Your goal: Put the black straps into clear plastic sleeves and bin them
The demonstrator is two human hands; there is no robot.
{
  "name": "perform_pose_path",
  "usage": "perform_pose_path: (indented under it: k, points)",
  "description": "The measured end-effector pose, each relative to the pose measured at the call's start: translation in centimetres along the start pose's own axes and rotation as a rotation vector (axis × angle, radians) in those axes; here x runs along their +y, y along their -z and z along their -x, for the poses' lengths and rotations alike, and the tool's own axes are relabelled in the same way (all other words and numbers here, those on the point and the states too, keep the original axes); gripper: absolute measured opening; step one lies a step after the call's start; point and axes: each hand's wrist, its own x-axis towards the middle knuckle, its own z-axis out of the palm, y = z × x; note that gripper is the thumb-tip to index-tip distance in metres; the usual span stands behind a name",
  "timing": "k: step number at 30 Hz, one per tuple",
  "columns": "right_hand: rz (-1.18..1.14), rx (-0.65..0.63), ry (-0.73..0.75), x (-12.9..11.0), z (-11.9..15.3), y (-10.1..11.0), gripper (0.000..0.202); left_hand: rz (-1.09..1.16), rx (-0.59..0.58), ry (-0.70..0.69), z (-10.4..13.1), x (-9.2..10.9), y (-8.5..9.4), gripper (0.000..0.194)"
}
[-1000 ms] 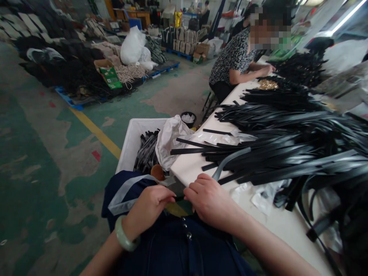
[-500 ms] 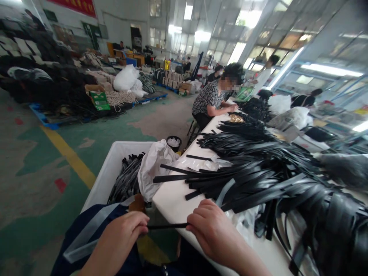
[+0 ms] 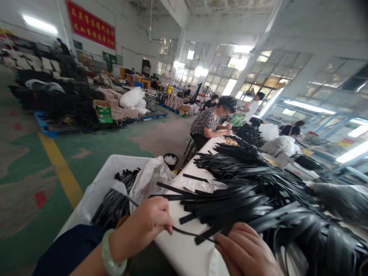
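Note:
A thin black strap [image 3: 191, 233] runs between my two hands over the near edge of the white table. My left hand [image 3: 153, 216], with a pale green bangle on its wrist, is closed on one part of it. A blurred grey tail sticks out behind that hand toward the white bin. My right hand [image 3: 244, 249] pinches the strap farther right, low in the view, close to the pile. Many loose black straps [image 3: 247, 195] lie heaped across the table just beyond my hands, their cut ends pointing left.
A white bin [image 3: 99, 178] holding more straps stands left of the table [image 3: 172, 249], a white sack [image 3: 151, 176] over its side. A person in a patterned top [image 3: 204, 122] works farther along the table. Stacked goods on blue pallets [image 3: 46, 124] stand at the far left.
Both hands have moved right, over the table edge, with the strap still between them. The strap's tail now swings out left of my left hand. The view has tilted up.

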Motion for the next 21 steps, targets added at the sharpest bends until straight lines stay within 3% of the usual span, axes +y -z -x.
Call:
perform_pose_path:
  k: [3,6,9,12,16,18,21]
  points:
    - [-0.028,0.026,0.024,-0.1,1.0,-3.4,0.022,0.162,-0.131,0.081,0.1,-1.2,-2.1,0.019]
    - [-0.017,0.053,0.104,-1.3,1.6,-6.5,0.028,0.166,-0.181,0.115,0.3,-0.5,-3.7,0.013]
    - [0.004,0.05,0.151,-2.7,1.7,-8.5,0.035,0.138,-0.219,0.083,0.5,0.6,-3.9,0.009]
    - [-0.034,-0.023,0.082,-2.7,2.4,-8.9,0.04,0.093,-0.25,0.108,1.1,0.1,-3.1,0.013]
    - [-0.049,-0.323,-0.098,-1.2,4.0,-8.3,0.021,0.074,-0.224,0.237,1.9,-1.5,-2.6,0.02]
    - [-0.041,-0.367,-0.121,-1.2,4.3,-8.2,0.014,0.048,-0.237,0.167,1.8,-1.7,-3.3,0.02]
    - [-0.019,-0.292,-0.108,-2.0,3.7,-7.9,0.016,-0.027,-0.254,-0.009,1.2,-1.3,-4.6,0.019]
